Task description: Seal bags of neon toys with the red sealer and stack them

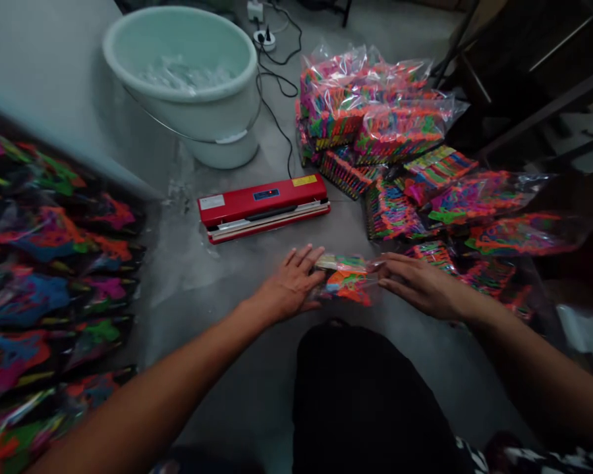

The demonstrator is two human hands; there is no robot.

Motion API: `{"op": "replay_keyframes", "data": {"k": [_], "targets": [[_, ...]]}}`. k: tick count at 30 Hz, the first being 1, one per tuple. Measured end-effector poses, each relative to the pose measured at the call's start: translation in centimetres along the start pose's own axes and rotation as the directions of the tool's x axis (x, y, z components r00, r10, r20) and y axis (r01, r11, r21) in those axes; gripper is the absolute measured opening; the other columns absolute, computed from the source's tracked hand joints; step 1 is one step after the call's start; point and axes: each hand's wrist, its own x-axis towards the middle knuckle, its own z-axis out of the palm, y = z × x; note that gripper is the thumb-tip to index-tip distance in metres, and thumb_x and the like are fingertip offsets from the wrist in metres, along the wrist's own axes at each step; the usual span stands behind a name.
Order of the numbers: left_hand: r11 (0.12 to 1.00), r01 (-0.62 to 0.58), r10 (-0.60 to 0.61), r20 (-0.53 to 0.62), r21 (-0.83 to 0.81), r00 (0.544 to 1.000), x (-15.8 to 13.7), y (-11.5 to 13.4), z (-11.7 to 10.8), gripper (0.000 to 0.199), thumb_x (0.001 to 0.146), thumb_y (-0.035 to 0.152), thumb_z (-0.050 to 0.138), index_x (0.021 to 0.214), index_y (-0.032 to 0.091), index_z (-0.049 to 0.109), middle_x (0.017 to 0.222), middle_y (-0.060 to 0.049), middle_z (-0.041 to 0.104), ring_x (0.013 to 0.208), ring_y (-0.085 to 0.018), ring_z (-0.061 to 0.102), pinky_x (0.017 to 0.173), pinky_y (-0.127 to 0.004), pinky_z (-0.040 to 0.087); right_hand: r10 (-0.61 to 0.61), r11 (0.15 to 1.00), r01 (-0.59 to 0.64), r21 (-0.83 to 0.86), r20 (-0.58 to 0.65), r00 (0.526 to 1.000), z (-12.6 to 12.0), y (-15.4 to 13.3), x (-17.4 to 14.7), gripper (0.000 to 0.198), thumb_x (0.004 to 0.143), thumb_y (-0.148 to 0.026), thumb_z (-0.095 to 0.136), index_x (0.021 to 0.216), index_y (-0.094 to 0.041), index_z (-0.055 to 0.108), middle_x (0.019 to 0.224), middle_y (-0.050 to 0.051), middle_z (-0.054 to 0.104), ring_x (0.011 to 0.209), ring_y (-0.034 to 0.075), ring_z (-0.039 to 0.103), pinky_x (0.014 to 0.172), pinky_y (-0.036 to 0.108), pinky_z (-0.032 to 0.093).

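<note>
A small clear plastic bag point(348, 280) with bright orange, green and blue pieces inside lies between my hands, just above the floor or on it; I cannot tell which. My left hand point(291, 283) rests with outstretched fingers against the bag's left end. At the opposite end, my right hand point(410, 280) has its fingers together on the loose plastic, its thumb mostly hidden. Beyond the hands sits a red bag sealer point(267, 197), a small red light lit on its panel.
A pale green bucket point(222, 131) holding clear plastic stands behind the sealer. Packed colourful bags point(375, 112) are piled at the right. More colourful packets point(44, 263) line the left side. A black cord point(279, 125) runs to a white power socket point(264, 41).
</note>
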Motion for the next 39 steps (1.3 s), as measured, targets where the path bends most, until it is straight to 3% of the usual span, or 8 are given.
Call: {"op": "replay_keyframes", "data": {"k": [8,13,17,23,25,28,33,39], "targets": [[0.998,-0.01,0.014,-0.068,0.06,0.998,-4.0,-5.7,-4.6,0.03,0.103,0.044,0.06,0.111,0.02,0.076,0.149,-0.01,0.062,0.143,-0.03,0.053,0.122,-0.048,0.04,-0.044,0.994,0.048,0.096,-0.042,0.998,0.6,0.1,5.7,0.032,0.107,-0.046,0.045,0.098,-0.023,0.066,0.142,0.014,0.063,0.124,0.028,0.065,0.108,0.044,0.054],[0.999,0.049,-0.046,-0.177,0.013,0.983,-5.3,-6.4,-5.0,0.029,0.106,0.035,0.053,0.102,0.02,0.077,0.121,-0.009,0.076,0.117,-0.025,0.07,0.106,-0.041,0.054,-0.009,0.992,0.02,0.123,-0.091,0.996,1.0,0.4,6.3,0.033,0.107,-0.047,0.046,0.099,-0.024,0.068,0.143,0.013,0.062,0.129,0.031,0.063,0.11,0.048,0.053],[0.992,0.116,-0.1,-0.261,0.045,0.96,-6.2,-5.9,-6.1,0.025,0.105,0.03,0.054,0.104,0.02,0.077,0.118,-0.01,0.076,0.11,-0.023,0.071,0.101,-0.038,0.056,-0.049,0.986,0.079,0.148,-0.191,0.98,1.5,1.3,7.3,0.034,0.098,-0.056,0.064,0.116,-0.028,0.072,0.165,0.008,0.041,0.149,0.036,0.044,0.121,0.055,0.042],[0.992,0.125,-0.113,-0.332,0.017,0.936,-7.0,-5.2,-6.5,0.019,0.103,0.025,0.057,0.107,0.02,0.075,0.118,-0.008,0.076,0.105,-0.022,0.072,0.095,-0.037,0.057,-0.071,0.933,0.131,0.335,-0.185,0.98,4.0,4.3,12.1,0.12,0.079,-0.067,0.083,0.17,-0.032,0.013,0.174,0.014,0.02,0.153,0.035,0.039,0.121,0.057,0.041],[0.986,0.151,-0.165,-0.357,-0.067,0.919,-7.0,-5.2,-6.3,0.016,0.101,0.022,0.058,0.106,0.019,0.074,0.118,-0.008,0.076,0.105,-0.021,0.073,0.095,-0.035,0.057,-0.124,0.935,0.16,0.317,-0.132,0.983,4.8,4.9,14.0,0.115,0.08,-0.067,0.081,0.17,-0.028,0.02,0.172,0.015,0.028,0.155,0.035,0.035,0.125,0.057,0.035],[0.953,0.186,-0.267,-0.372,-0.238,0.889,-7.2,-5.4,-6.2,0.013,0.097,0.019,0.061,0.103,0.02,0.072,0.115,-0.007,0.075,0.103,-0.018,0.073,0.094,-0.031,0.057,-0.169,0.93,0.2,0.309,-0.126,0.978,5.8,4.9,16.1,0.072,0.093,-0.064,0.069,0.152,-0.026,0.056,0.169,0.011,0.037,0.157,0.031,0.033,0.128,0.05,0.03],[0.794,0.269,-0.511,-0.359,-0.545,0.781,-7.6,-6.3,-6.0,0.008,0.088,0.02,0.065,0.091,0.021,0.072,0.105,-0.005,0.076,0.1,-0.019,0.072,0.096,-0.033,0.055,-0.031,0.854,0.13,0.504,-0.199,0.979,6.7,3.7,18.0,0.046,0.101,-0.063,0.055,0.102,-0.022,0.076,0.154,0.01,0.057,0.14,0.029,0.054,0.12,0.047,0.039],[0.36,0.219,-0.794,-0.174,-0.907,0.583,-7.6,-9.3,-3.8,0.015,0.073,0.028,0.076,0.079,0.019,0.066,0.077,0.0,0.067,0.073,-0.015,0.063,0.07,-0.024,0.05,0.022,0.785,0.03,0.619,-0.076,0.997,7.0,3.6,19.2,0.043,0.096,-0.063,0.061,0.086,-0.021,0.065,0.095,0.004,0.072,0.095,0.022,0.064,0.087,0.033,0.05]]}}
